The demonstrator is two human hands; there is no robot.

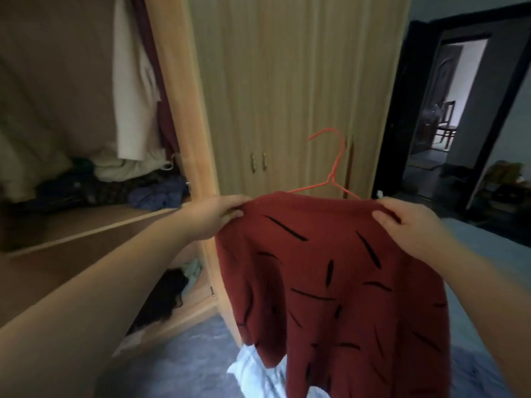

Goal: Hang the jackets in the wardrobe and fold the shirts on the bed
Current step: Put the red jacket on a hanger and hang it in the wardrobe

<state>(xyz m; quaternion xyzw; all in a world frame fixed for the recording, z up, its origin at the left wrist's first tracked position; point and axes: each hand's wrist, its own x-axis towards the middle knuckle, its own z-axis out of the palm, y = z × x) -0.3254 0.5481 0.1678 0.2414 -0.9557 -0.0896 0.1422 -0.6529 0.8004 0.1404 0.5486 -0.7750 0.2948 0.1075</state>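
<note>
Item: red garment (pixel 330 282) with black dashes, on a red wire hanger (pixel 334 165), hook pointing up, held in the air before the closed wardrobe doors (pixel 287 81). The left hand (pixel 212 215) pinches one shoulder with its fingers curled on the fabric. The right hand (pixel 408 222) grips the other shoulder likewise. The open compartment on the left holds a clothes heap (pixel 115 188). A white cloth (pixel 250 369) lies below the hem.

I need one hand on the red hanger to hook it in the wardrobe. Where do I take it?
Pinch the hanger at its twisted neck, just under the hook, coming from the right hand side. Only neck and hook stand clear above the red jacket; the arms sit inside the fabric, and the hook opens left, toward the wardrobe.
</note>
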